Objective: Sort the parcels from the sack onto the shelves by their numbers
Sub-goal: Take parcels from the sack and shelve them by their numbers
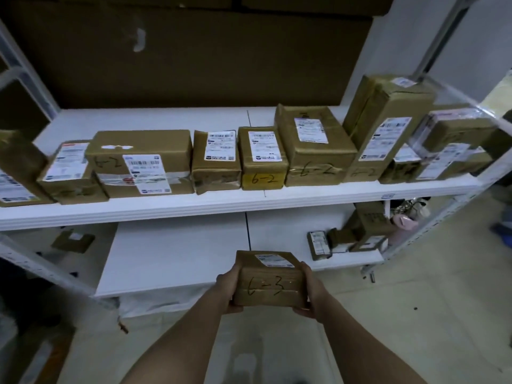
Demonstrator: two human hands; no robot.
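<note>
Person stands at the rack, both hands out front holding one small brown parcel (270, 281) marked "6-3" in black pen on the near face, white shipping label on top. Left hand (229, 291) wraps the left end, thumb hooked under the bottom corner; right hand (309, 292) wraps the right end, thumb low on the near edge. The parcel is in the air, just in front of the lower shelf (177, 261), not touching it. Judging by the hold: compact taped cardboard, stiff, edges keep their shape under the grip, looks light enough for one hand, though weight can't be read for sure. Tape wrap gives a glossy skin, probably a bit slick, so clamping the two short ends as now is the sane grip; corners give purchase. No sign of fragility, contents unknown. The upper shelf (249, 202) carries a row of boxes, several marked "6-2", e.g. the yellow-taped box (263, 162) mid-row, so that level likely isn't the match. A few small parcels (354, 236) sit at the right end of the lower shelf, numbers unreadable. White sack (155, 303) lies crumpled on the floor under the shelf edge.
</note>
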